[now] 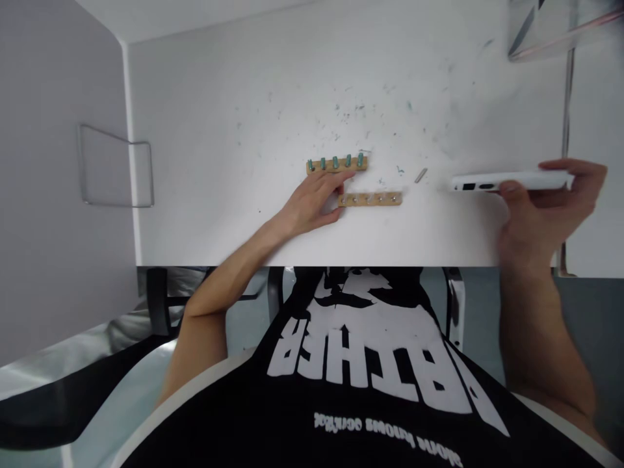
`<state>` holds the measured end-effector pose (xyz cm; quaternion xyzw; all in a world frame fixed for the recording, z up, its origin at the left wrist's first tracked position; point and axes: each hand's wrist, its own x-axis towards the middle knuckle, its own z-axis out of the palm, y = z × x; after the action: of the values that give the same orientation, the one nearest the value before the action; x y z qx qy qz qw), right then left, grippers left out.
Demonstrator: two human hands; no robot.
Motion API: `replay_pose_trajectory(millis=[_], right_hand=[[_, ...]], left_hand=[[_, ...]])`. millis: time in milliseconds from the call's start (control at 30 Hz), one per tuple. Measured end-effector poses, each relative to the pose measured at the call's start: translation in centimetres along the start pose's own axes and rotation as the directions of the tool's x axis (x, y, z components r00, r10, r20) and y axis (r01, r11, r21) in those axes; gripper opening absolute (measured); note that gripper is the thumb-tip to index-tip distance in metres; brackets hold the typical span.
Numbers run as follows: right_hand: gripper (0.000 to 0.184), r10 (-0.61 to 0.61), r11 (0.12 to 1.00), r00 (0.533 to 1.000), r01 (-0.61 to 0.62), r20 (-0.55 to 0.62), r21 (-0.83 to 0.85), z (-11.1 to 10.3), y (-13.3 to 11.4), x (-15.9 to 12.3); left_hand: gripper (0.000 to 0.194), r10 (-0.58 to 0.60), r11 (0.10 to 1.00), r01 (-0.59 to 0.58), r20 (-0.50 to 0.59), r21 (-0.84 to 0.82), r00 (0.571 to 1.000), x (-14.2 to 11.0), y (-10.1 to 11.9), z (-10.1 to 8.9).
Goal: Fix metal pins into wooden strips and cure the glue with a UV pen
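Observation:
On the white tabletop, my left hand (pixel 312 203) rests with its index finger stretched along a wooden strip (pixel 329 165) bearing several upright green-coated pieces. Its thumb and another finger are apart at the left end of a second wooden strip (pixel 374 199), which carries several small clear pieces with metallic spots; whether they touch it I cannot tell. My right hand (pixel 541 218) is closed around a slim white device (pixel 524 179) with a dark square and a dark oval on its near edge. The device is held level over the table's right side; its kind is unclear.
A short grey metallic stick (pixel 420 175) lies right of the strips. Green crumbs (pixel 348 114) are scattered across the tabletop (pixel 205 130). A clear container (pixel 550 32) stands at the back right. A seam runs down the table's right side, and a wall (pixel 58 162) borders the left.

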<state>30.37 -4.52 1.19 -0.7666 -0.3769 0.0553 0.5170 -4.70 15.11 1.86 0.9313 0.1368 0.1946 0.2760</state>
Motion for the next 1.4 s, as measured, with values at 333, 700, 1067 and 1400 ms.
replay_pose_trajectory(millis=[333, 700, 1067, 1400], right_hand=[[0.044, 0.148, 0.949, 0.981, -0.104, 0.129, -0.299, -0.2, -1.0, -1.7], [0.055, -0.410, 0.828, 0.864, 0.487, 0.293, -0.278, -0.5, -4.1, -4.2], [0.032, -0.559, 0.696, 0.652, 0.705, 0.512, -0.137, -5.0, -6.6, -6.6], [0.023, -0.529, 0.703, 0.724, 0.666, 0.442, -0.249, -13.8, -4.5, -8.1]], left_hand=[[0.027, -0.016, 0.994, 0.025, -0.083, 0.109, 0.996, -0.6, 0.6, 0.1], [0.025, 0.078, 0.994, -0.064, -0.163, 0.092, 0.984, -1.0, 3.6, -0.5], [0.024, 0.249, 0.968, -0.250, -0.084, -0.007, 0.965, 3.7, 7.9, 2.2], [0.038, 0.442, 0.888, -0.454, -0.144, -0.067, 0.885, 8.2, 11.3, 7.0]])
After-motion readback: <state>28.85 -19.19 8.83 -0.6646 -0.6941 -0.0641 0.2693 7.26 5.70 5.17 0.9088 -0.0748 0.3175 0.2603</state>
